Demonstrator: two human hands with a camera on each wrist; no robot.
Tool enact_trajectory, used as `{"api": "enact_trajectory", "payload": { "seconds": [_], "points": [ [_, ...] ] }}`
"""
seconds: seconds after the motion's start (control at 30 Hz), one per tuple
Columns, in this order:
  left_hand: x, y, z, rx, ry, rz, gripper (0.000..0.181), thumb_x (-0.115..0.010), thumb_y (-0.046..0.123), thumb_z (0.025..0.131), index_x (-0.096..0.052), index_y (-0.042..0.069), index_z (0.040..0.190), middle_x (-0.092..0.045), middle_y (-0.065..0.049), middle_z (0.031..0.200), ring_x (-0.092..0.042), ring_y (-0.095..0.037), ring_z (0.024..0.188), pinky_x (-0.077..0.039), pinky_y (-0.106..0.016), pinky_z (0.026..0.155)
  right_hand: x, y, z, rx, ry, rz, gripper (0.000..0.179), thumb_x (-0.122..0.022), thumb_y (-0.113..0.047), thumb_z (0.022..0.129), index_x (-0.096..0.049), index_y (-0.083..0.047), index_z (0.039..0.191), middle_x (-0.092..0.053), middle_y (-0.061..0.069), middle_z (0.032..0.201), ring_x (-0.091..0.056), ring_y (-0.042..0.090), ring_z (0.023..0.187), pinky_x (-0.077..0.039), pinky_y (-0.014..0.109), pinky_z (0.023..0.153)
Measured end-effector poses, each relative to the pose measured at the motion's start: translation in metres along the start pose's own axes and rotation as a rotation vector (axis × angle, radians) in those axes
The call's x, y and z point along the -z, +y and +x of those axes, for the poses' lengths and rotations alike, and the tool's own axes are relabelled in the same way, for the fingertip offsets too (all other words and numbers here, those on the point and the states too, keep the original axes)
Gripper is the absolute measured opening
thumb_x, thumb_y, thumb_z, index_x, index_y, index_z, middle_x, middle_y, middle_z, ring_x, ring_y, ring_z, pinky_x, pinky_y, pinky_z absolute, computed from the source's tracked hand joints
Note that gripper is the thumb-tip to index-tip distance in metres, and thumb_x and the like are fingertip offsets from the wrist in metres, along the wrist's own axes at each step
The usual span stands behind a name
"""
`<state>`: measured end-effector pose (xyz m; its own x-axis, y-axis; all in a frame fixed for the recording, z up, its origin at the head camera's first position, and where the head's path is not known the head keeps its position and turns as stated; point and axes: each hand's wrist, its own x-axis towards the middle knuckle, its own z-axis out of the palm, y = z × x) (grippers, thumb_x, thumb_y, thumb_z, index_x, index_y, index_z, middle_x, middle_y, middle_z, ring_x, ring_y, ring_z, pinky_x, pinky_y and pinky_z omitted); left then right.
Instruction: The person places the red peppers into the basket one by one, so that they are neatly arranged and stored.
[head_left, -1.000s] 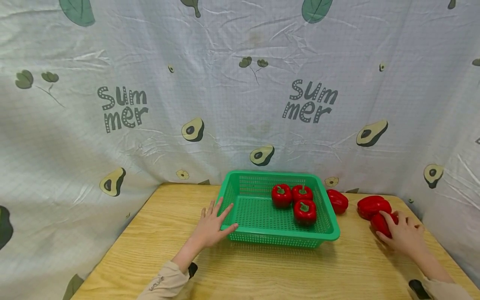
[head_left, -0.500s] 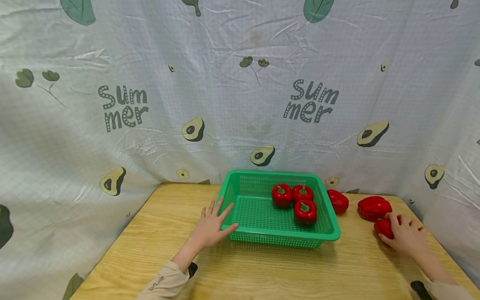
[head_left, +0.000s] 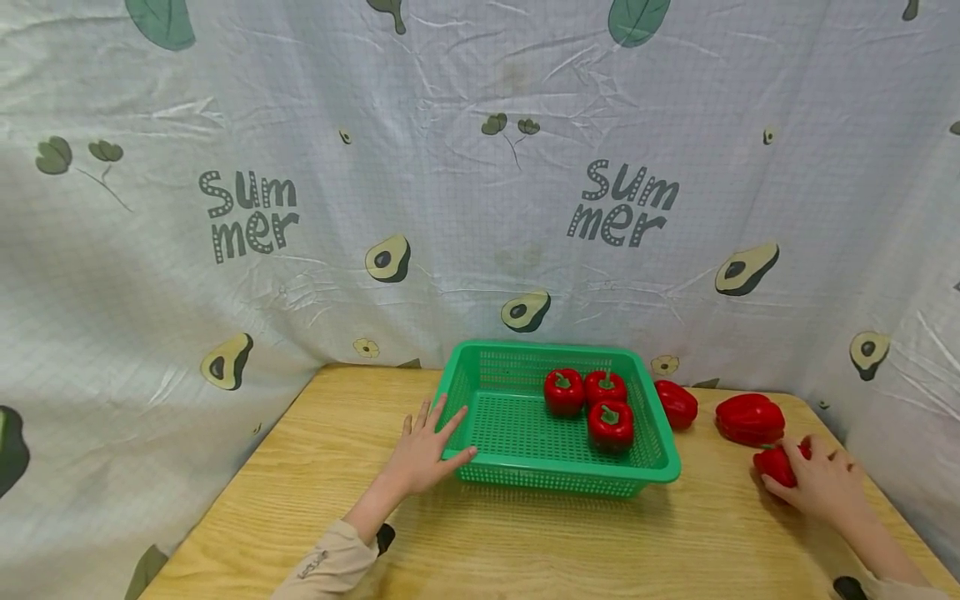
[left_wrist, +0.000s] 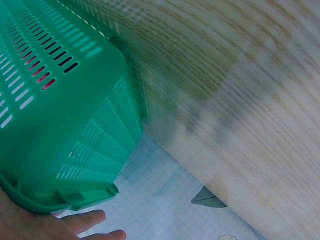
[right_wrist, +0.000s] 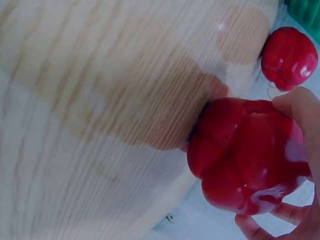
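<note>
At the right of the head view my right hand (head_left: 823, 483) grips a red bell pepper (head_left: 777, 467); in the right wrist view thumb and fingers curl round this bell pepper (right_wrist: 245, 155), close to the table. Just behind it lies another red bell pepper (head_left: 750, 419) on its side. My left hand (head_left: 422, 454), fingers spread and straight, rests at the left rim of a green plastic basket (head_left: 555, 468). Three red bell peppers stand stem up in the basket's right half, the nearest one (head_left: 611, 427) in front of the other two.
One more red bell pepper (head_left: 676, 405) lies against the basket's right side. The wooden table (head_left: 570, 550) is bordered at the back and sides by a hanging white cloth (head_left: 450, 192) with printed avocados and lettering.
My right hand has moved slightly right and toward the front with its bell pepper, which now sits apart from the one behind it. The left hand and basket have stayed still.
</note>
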<state>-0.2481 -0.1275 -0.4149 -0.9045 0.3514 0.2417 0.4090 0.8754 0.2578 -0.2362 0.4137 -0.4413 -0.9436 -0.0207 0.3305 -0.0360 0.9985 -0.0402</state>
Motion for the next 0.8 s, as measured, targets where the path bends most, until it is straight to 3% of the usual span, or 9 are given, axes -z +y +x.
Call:
{"api": "enact_trajectory", "payload": {
  "seconds": [0.13,0.33,0.57,0.8],
  "points": [
    [-0.0008,-0.0004,0.0006,0.000,0.004,0.003,0.067,-0.044,0.055,0.086,-0.029,0.021,0.141,-0.014,-0.016,0.149,-0.009,-0.041,0.136,-0.016,-0.063,0.102,0.0016,0.0009,-0.0019,-0.015,0.007,-0.002,0.057,-0.071,-0.036,0.069,-0.045,0.001,0.105,-0.039,0.032,0.092,-0.037,0.052,0.074,-0.031,0.055,0.058],
    [-0.0015,-0.0013,0.0021,-0.003,0.015,0.003,0.066,-0.045,0.054,0.086,-0.029,0.020,0.141,-0.015,-0.016,0.149,-0.010,-0.042,0.136,-0.016,-0.063,0.102,0.0030,-0.0009,-0.0043,-0.015,0.036,0.001,0.059,-0.073,-0.034,0.066,-0.044,0.002,0.102,-0.041,0.037,0.096,-0.037,0.056,0.080,-0.032,0.061,0.059],
    [-0.0007,-0.0002,0.0011,0.002,0.005,0.012,0.067,-0.044,0.055,0.086,-0.027,0.023,0.142,-0.014,-0.016,0.149,-0.010,-0.041,0.136,-0.016,-0.062,0.102,0.0041,-0.0020,-0.0062,0.005,0.053,-0.032,0.063,-0.074,-0.036,0.063,-0.043,0.004,0.100,-0.047,0.032,0.085,-0.039,0.051,0.074,-0.032,0.056,0.056],
    [-0.0002,-0.0001,0.0005,0.001,0.004,0.016,0.066,-0.044,0.055,0.086,-0.027,0.024,0.142,-0.014,-0.015,0.149,-0.010,-0.040,0.136,-0.017,-0.062,0.102,0.0020,-0.0060,-0.0085,0.027,0.093,-0.023,0.066,-0.076,-0.036,0.059,-0.041,0.000,0.102,-0.045,0.031,0.087,-0.038,0.054,0.076,-0.031,0.062,0.060]
  ]
}}
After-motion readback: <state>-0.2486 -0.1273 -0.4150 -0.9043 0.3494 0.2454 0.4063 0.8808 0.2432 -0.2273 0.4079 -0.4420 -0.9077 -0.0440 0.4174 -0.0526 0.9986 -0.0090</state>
